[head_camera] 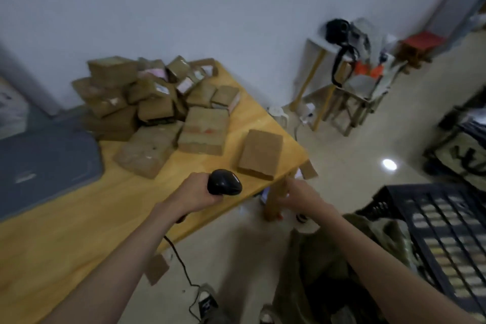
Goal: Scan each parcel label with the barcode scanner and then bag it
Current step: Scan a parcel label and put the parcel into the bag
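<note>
My left hand (196, 191) grips the black barcode scanner (224, 182) over the wooden table (79, 218), its cable trailing down to the floor. A single brown parcel (261, 154) lies near the table's right corner, just beyond the scanner. My right hand (299, 196) reaches out past the table corner, fingers relaxed and holding nothing. A heap of several brown parcels (147, 102) fills the far end of the table. An olive green bag (334, 265) sits open on the floor under my right arm.
A grey mat (44, 163) lies on the table's left side. A black plastic crate (441, 229) stands at the right. White side tables (342, 81) with clutter stand against the far wall. A table leg (273, 200) is beside my right hand.
</note>
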`<state>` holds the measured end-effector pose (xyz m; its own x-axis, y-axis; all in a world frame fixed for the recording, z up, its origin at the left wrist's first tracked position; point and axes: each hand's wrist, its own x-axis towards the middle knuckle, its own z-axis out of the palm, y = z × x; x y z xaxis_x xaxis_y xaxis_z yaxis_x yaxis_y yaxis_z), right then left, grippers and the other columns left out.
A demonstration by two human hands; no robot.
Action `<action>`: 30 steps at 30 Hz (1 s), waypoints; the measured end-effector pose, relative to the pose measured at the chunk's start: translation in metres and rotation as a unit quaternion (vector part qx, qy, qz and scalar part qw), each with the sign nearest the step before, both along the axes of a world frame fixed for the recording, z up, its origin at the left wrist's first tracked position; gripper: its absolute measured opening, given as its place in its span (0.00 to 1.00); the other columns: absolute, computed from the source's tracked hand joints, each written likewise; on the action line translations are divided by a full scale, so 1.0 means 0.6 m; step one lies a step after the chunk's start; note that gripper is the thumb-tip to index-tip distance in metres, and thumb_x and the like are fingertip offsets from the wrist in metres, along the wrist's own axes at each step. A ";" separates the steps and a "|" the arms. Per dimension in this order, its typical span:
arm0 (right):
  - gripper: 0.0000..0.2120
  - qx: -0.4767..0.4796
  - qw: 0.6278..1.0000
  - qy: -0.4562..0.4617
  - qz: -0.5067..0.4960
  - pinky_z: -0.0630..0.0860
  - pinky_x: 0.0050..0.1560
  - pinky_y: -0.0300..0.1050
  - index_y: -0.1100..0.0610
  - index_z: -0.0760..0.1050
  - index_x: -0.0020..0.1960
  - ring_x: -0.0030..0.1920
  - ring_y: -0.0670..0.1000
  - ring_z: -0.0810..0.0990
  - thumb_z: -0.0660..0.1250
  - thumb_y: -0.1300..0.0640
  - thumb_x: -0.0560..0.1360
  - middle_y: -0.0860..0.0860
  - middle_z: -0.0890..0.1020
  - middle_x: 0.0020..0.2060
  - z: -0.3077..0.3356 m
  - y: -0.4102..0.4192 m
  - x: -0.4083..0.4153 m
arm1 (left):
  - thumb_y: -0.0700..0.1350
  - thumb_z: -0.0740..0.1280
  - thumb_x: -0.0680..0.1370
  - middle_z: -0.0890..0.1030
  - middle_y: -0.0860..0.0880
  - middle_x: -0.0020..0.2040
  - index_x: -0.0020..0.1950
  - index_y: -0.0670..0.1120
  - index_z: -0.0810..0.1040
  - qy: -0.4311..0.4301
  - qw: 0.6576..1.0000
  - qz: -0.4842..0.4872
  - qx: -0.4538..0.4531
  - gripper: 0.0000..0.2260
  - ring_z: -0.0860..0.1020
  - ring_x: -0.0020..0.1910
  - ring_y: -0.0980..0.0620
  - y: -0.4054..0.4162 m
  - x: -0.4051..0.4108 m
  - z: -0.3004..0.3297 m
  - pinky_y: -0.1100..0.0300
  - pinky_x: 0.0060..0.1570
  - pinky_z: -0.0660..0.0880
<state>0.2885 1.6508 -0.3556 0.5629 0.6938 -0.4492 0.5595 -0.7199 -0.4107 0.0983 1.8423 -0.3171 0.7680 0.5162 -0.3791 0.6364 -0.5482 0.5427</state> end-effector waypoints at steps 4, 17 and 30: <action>0.22 -0.003 0.997 -0.025 0.069 0.75 0.45 0.46 0.54 0.71 0.65 0.54 0.54 0.78 0.71 0.49 0.75 0.52 0.78 0.56 0.036 0.141 -0.033 | 0.44 0.73 0.72 0.80 0.49 0.33 0.47 0.45 0.80 -0.023 0.998 0.056 0.001 0.06 0.79 0.30 0.53 0.109 -0.087 0.037 0.57 0.31 0.74; 0.24 0.021 0.981 -0.028 0.191 0.74 0.47 0.45 0.53 0.69 0.70 0.58 0.54 0.78 0.69 0.48 0.77 0.54 0.77 0.61 0.056 0.450 -0.179 | 0.44 0.73 0.73 0.79 0.49 0.28 0.39 0.44 0.78 -0.029 0.978 0.207 0.020 0.07 0.78 0.27 0.53 0.311 -0.306 0.070 0.59 0.32 0.75; 0.22 0.056 0.976 -0.037 0.208 0.76 0.48 0.48 0.54 0.68 0.64 0.55 0.54 0.77 0.70 0.51 0.74 0.53 0.76 0.56 0.055 0.670 -0.131 | 0.43 0.74 0.73 0.78 0.50 0.28 0.39 0.45 0.78 -0.038 0.973 0.227 0.011 0.07 0.77 0.25 0.55 0.452 -0.263 0.065 0.60 0.31 0.76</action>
<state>0.2101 2.0530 -0.3228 0.2507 0.9114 -0.3262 0.8247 -0.3776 -0.4211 -0.0593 2.1135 -0.2781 0.4843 0.8161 -0.3154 0.7739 -0.2313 0.5896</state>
